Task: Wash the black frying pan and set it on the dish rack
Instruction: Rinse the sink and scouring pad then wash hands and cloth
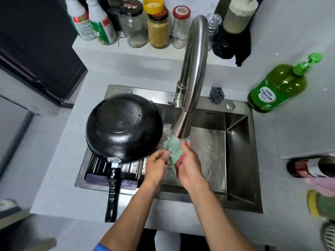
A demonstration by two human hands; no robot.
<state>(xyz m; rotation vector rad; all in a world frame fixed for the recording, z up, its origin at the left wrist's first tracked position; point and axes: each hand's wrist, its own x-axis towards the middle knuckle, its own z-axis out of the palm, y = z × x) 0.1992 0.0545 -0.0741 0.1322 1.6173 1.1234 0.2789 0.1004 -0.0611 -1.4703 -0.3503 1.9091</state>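
at the far left a dark cabinet (36, 51) stands beside the pale counter (59, 160). on the raised ledge at the back stand two spray bottles (94, 24) with red and green labels, then a row of jars (157, 28), one with a yellow lid and yellowish contents, one with a red lid.

the black frying pan (124, 127) lies upside down on the dish rack (126, 171), which sits across the left part of the steel sink (237, 160). drops of water bead on the pan's underside. its black handle (113, 192) points toward the person, passing over the near edge of the rack and of the sink and out over the counter. neither hand touches the pan.

just right of the pan, the left hand (155, 165) is over the basin, fingers curled; motion blur hides whether they pinch the edge of the cloth (172, 149) or merely touch it. the cloth is pale green with a red side and hangs right under the head of the tall steel faucet (192, 69), where water runs into the basin. the right hand (190, 163) grasps the cloth, fingers wrapped round its right side.

behind the faucet, on the sink's back rim, lies a steel scourer (217, 96). further right on the counter stands a green bottle of dish soap (279, 87) with a pump top. at the right edge are a dark bottle with a red label (308, 167) on its side and a yellow and green sponge (320, 205).
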